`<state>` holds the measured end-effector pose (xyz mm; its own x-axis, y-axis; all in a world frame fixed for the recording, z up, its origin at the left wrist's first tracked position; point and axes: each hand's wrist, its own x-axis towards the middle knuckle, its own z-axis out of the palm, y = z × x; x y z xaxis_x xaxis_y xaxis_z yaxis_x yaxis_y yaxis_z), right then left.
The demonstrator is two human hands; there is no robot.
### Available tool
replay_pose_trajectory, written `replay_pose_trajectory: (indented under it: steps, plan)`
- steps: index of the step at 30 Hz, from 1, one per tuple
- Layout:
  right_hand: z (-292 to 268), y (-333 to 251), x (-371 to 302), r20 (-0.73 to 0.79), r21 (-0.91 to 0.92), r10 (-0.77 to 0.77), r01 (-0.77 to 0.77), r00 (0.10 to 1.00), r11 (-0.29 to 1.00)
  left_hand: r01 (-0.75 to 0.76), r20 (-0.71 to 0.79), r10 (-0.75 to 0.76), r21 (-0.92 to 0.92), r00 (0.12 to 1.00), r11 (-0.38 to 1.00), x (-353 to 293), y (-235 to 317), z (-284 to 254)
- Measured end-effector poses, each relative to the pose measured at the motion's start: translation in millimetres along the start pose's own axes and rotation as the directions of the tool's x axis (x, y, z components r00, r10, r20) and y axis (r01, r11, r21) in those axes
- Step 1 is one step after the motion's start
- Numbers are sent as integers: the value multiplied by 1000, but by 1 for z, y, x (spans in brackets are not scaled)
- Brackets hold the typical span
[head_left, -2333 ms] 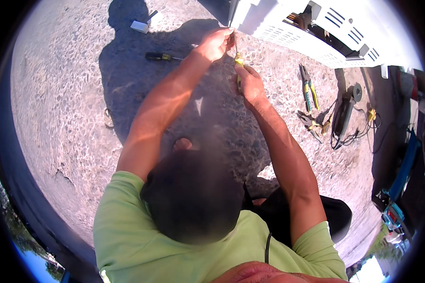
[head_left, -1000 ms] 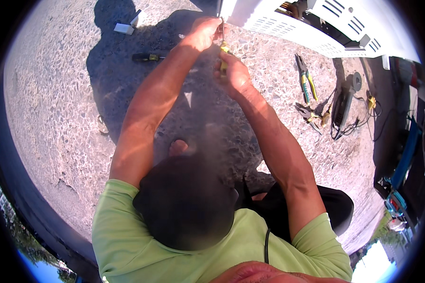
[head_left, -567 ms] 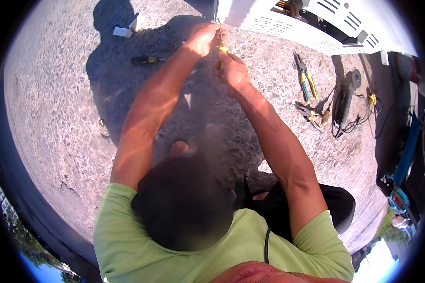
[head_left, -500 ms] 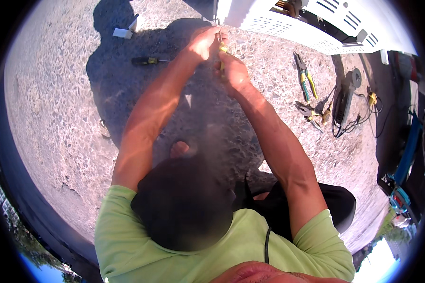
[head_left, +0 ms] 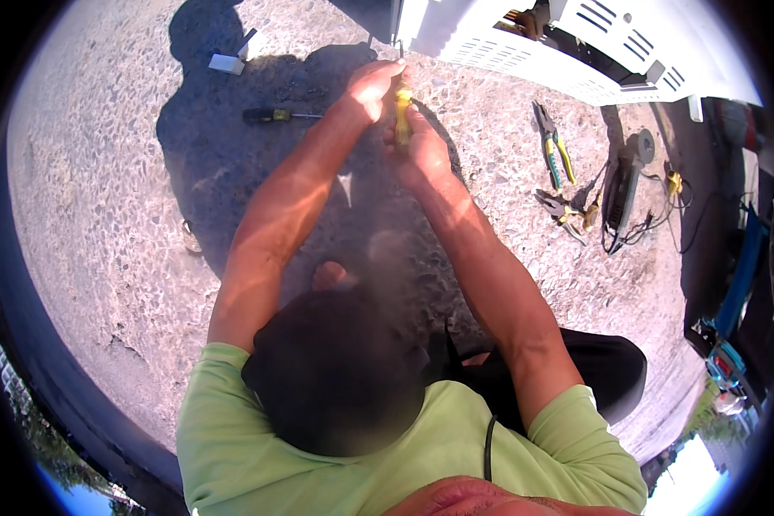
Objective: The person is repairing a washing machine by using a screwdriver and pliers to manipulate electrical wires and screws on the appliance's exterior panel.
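The yellow screwdriver (head_left: pixel 403 112) is just short of the lower left corner of the white slotted panel (head_left: pixel 490 53), above the rough stone floor (head_left: pixel 103 206), with its long axis running almost straight away from the person; the handle lies nearer the body and the thin shaft points forward, up the view, toward that corner. Whether the tip touches the panel is too small to tell. The right hand (head_left: pixel 423 148) is clamped on the handle from its right side, fingers curled around it, the forearm slanting forward and to the left. The left hand (head_left: pixel 373 88) comes in from the other side, its forearm slanting forward and to the right, with the fingertips at the shaft just ahead of the handle; I cannot tell whether they pinch it or only steady it. Both arms are stretched well forward, and the 2 hands sit close together. To the left, a black-and-yellow screwdriver (head_left: pixel 267 114) lies with its shaft pointing right, toward the left forearm. On the right are 2 pairs of pliers, the longer pair (head_left: pixel 555 148) with its jaws pointing forward, and a corded grinder (head_left: pixel 623 193) beside them.
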<state>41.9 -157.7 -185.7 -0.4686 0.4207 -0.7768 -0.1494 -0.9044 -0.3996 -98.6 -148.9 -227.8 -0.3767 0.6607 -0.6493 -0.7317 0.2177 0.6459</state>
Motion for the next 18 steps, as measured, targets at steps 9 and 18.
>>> replay_pose_trajectory:
  steps: [9,18]
  plan:
    - [-35,-22,23,338,187,183,-256,923,948,28,34,-33,143,999,989,-25,14,18]
    - [-12,-10,-2,-37,-648,-335,233,941,725,-209,22,210,253,977,945,5,-10,9]
